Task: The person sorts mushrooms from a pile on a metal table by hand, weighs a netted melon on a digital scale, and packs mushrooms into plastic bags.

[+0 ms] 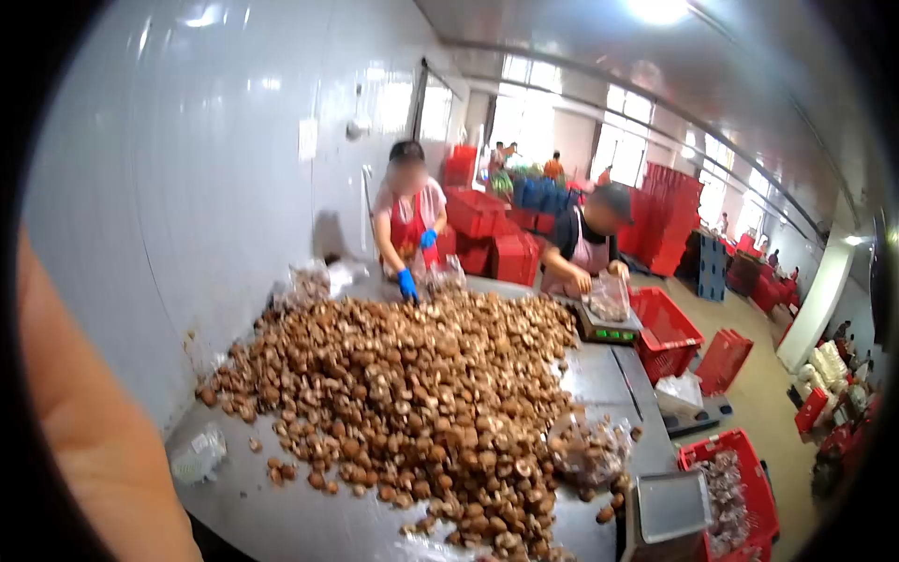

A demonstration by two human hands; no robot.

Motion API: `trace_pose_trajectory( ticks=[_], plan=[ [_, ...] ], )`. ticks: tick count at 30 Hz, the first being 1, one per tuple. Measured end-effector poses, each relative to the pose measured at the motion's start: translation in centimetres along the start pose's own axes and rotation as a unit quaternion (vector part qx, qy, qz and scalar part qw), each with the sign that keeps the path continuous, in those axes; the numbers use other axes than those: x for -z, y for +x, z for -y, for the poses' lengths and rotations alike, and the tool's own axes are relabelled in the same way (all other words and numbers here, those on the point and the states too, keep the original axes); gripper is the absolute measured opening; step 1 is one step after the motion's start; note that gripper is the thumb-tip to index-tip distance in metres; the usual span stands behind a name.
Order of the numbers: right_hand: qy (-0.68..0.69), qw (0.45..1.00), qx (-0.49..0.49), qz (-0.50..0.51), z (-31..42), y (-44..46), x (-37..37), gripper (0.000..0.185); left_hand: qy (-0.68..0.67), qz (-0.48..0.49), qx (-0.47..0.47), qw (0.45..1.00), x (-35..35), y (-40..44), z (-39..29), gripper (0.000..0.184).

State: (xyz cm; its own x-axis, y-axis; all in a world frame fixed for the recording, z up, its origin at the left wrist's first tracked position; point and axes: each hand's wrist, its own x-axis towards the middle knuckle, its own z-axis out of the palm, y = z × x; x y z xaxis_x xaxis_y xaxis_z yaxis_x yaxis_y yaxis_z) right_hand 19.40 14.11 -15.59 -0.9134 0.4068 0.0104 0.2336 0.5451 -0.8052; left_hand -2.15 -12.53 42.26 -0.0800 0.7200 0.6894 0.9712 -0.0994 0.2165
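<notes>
A bare arm, my left one, rises close to the camera along the left edge; its hand and fingers lie outside the picture. Nothing of my right hand shows. In front of me a large heap of brown mushrooms covers much of the metal table. A clear plastic bag with mushrooms in it lies at the right side of the heap. Near my left arm rests a crumpled clear bag. More clear plastic shows at the bottom edge.
A scale with a metal tray stands at the lower right, beside a red crate of filled bags. Across the table, a person in blue gloves reaches into the heap. Another person holds a bag over a scale.
</notes>
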Motion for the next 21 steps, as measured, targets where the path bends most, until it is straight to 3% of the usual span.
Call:
trace_pose_trajectory(
  ticks=[1, 2, 3, 5, 21],
  plan=[
    [-0.043, 0.999, 0.008, -0.001, -1.0, -0.3, -0.2, 0.038, -0.006, -0.006, -0.001, 1.000, -0.3, -0.1, -0.1, 0.054],
    [0.000, 0.999, -0.035, 0.024, 2.4, -0.7, 1.7, 0.040, -0.016, -0.006, 0.002, 1.000, -0.3, -0.2, -0.2, 0.053],
    [-0.004, 0.987, -0.128, 0.094, -0.2, -0.4, 0.4, 0.045, -0.019, -0.001, 0.005, 1.000, -0.2, -0.1, -0.4, 0.053],
    [0.020, 0.990, -0.110, 0.083, 5.6, 1.9, 3.3, 0.034, -0.013, -0.007, 0.004, 1.000, -0.3, -0.1, -0.4, 0.053],
    [-0.014, 0.990, -0.114, 0.083, 5.6, 2.2, 2.7, 0.038, -0.071, -0.005, -0.007, 0.997, -0.8, -1.6, -2.1, 0.050]
  ],
)
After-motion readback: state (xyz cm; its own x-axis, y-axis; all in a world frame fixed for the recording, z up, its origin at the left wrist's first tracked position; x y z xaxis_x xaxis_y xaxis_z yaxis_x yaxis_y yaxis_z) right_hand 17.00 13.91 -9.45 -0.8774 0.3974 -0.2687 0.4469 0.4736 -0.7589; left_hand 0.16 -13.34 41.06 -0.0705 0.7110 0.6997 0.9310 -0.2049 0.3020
